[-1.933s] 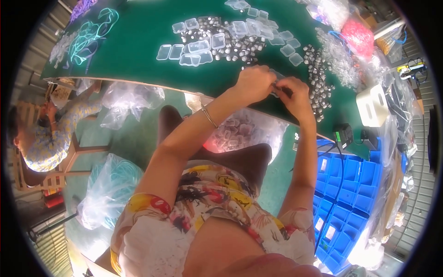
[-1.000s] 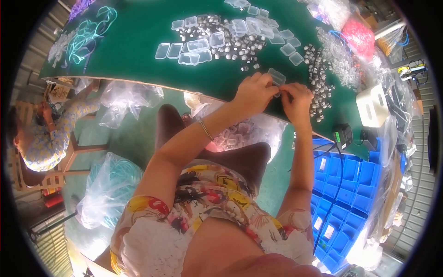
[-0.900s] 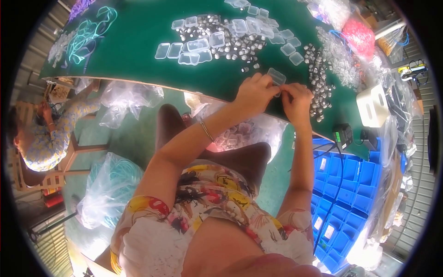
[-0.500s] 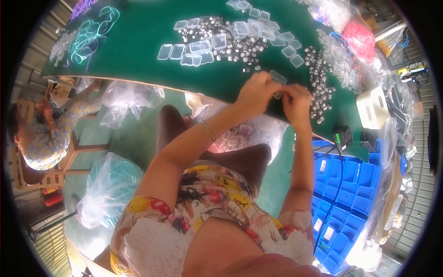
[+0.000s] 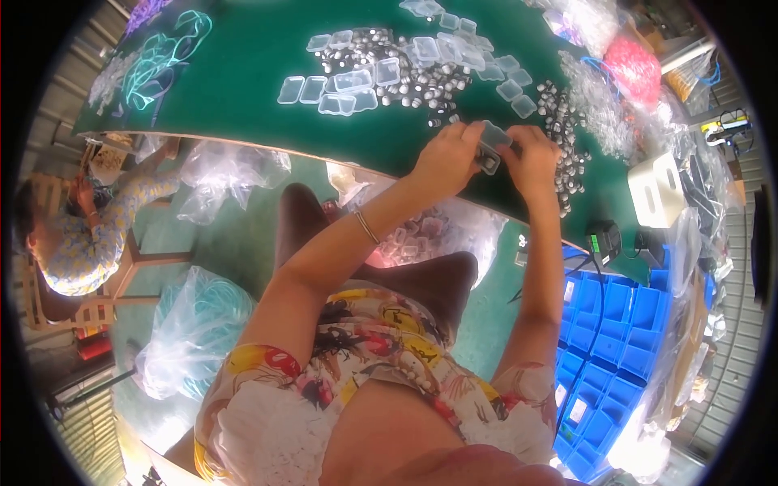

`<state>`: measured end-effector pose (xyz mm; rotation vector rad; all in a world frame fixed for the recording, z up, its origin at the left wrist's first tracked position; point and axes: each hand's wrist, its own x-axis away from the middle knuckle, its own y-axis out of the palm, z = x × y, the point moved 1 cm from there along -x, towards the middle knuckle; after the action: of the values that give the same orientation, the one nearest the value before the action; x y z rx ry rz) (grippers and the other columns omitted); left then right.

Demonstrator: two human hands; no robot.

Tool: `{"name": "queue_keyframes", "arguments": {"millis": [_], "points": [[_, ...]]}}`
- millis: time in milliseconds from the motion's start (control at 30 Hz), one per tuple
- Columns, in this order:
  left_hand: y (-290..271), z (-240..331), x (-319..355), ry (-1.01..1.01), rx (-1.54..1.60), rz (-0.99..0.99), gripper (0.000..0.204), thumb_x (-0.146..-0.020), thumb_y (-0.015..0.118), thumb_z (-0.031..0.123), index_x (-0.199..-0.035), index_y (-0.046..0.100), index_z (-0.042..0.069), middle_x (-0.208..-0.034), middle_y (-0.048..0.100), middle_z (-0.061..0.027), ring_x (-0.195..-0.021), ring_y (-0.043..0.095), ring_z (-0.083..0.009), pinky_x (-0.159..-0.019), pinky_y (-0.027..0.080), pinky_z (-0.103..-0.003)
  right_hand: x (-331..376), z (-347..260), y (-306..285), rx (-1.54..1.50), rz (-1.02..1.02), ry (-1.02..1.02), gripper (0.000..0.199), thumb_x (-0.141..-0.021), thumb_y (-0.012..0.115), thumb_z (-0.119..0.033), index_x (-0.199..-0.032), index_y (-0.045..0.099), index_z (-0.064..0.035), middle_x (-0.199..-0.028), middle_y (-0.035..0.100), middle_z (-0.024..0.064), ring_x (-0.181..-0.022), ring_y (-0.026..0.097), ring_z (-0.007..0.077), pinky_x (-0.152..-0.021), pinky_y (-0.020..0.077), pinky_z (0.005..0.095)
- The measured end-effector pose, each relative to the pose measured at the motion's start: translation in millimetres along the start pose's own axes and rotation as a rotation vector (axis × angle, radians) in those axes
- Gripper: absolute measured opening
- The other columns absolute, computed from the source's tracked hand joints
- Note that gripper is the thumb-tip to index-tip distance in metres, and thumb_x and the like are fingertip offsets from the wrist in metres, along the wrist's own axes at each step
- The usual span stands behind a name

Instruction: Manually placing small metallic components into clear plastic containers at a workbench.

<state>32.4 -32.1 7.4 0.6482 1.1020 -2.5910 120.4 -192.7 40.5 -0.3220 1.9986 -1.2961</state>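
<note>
Just over the near edge of the green table, my left hand [image 5: 446, 159] grips a small clear plastic box [image 5: 495, 136] whose lid stands open. A few dark-and-white pieces show inside it. My right hand [image 5: 535, 160] is closed at the box's right edge, fingers and thumb pinched against it; its exact hold is partly hidden. Beyond my hands lies a heap of small black-and-silver cylindrical pieces [image 5: 429, 83], with several clear boxes [image 5: 352, 81] on and around it. Another strip of such pieces [image 5: 570, 158] runs along the right of my right hand.
A white basket [image 5: 653, 191] and a small black device [image 5: 602, 240] stand at the table's right. Blue bins [image 5: 616, 324] are below. Clear bags hang under the edge; teal cords [image 5: 166, 61] lie far left. Another person [image 5: 81, 243] sits at left.
My right hand has moved slightly up and right. The box's lid has swung wider, and dark pieces now show in the box. My left hand keeps hold of it.
</note>
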Motion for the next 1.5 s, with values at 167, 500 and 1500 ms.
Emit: {"name": "queue_keyframes", "arguments": {"millis": [167,500,1500], "points": [[-6,-2,-2,0.155,-0.021,0.042,0.061,-0.072,0.078,0.007,-0.128,0.052,0.005,-0.111,0.054,-0.0158,-0.103,0.059,-0.0353,-0.086,0.051,-0.042,15,-11,-11,-0.372,0.074,-0.142,0.027,-0.073,0.074,0.001,-0.097,0.063,-0.0047,-0.094,0.066,0.0126,-0.08,0.065,0.0319,-0.07,0.0509,0.0412],[3,-19,-7,0.25,-0.169,0.032,0.026,-0.083,0.072,0.023,-0.099,0.061,0.006,-0.097,0.056,-0.0113,-0.084,0.063,-0.0304,-0.071,0.053,-0.04,17,-16,-4,-0.309,0.027,-0.277,0.032,-0.07,0.076,0.004,-0.1,0.063,-0.0017,-0.093,0.064,0.0141,-0.084,0.061,0.0318,-0.066,0.0509,0.038],[-40,-50,-10,-0.041,-0.366,0.056,0.016,-0.083,0.071,0.019,-0.098,0.069,0.014,-0.091,0.063,-0.0082,-0.078,0.067,-0.0305,-0.066,0.055,-0.04,23,-14,-7,0.264,0.207,-0.017,0.015,-0.078,0.072,-0.021,-0.093,0.068,-0.0177,-0.085,0.065,0.001,-0.09,0.061,0.0214,-0.09,0.0347,0.047]]}}
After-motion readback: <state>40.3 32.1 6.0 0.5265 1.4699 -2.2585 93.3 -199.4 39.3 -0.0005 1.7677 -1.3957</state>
